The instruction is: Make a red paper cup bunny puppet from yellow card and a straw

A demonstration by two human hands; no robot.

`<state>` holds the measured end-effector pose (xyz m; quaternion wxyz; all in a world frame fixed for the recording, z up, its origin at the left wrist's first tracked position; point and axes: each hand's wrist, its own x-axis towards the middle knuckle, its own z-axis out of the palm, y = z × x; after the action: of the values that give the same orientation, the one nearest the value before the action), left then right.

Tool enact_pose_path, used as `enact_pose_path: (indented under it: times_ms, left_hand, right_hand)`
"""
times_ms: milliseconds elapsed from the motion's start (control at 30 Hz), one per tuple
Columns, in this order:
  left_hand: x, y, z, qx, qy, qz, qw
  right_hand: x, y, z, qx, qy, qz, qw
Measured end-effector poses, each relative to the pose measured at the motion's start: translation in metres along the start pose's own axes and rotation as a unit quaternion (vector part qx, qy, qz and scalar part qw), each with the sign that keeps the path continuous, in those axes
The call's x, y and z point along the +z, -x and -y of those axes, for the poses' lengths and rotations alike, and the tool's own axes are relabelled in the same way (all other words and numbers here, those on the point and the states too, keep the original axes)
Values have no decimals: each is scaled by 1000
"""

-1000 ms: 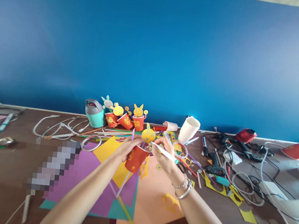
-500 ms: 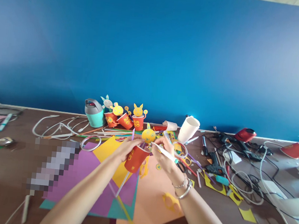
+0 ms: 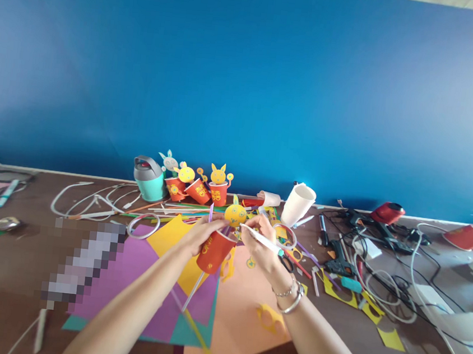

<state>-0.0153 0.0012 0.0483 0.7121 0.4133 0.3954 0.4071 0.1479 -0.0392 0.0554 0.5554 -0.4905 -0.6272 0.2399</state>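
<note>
My left hand [image 3: 201,235] is closed round a red paper cup [image 3: 216,252], tilted above the coloured sheets. A pale straw [image 3: 193,292] sticks out below the cup. At the cup's mouth is a yellow paper animal head [image 3: 235,214] with drawn eyes. My right hand [image 3: 259,246] grips a white marker [image 3: 264,241] with a teal end. The marker's tip points at the lower right of the head; whether it touches I cannot tell. A purple straw [image 3: 211,212] shows by my left fingers.
Several red cups [image 3: 217,194] with paper animal heads stand at the back, beside a teal bin [image 3: 151,188]. White cups [image 3: 298,204], a glue gun [image 3: 339,259], cables and yellow scraps [image 3: 391,338] lie to the right. Purple paper [image 3: 124,278] lies under my arms.
My right hand and the marker have shifted very slightly by the yellow head. My left hand and the cup have stayed almost still.
</note>
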Motion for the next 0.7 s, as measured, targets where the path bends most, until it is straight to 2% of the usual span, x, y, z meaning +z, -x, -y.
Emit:
enact_pose_path:
  times_ms: [267, 500, 700]
  left_hand:
    - [-1, 0, -1, -7, -8, 0, 1000]
    - [0, 0, 0, -8, -15, -7, 1000]
    - [-1, 2, -2, -5, -11, 13, 1000]
  right_hand:
    - [-3, 0, -5, -14, 3, -24, 1000]
    - [-3, -2, -1, -14, 5, -5, 1000]
    - [-5, 0, 1, -10, 14, -50, 999]
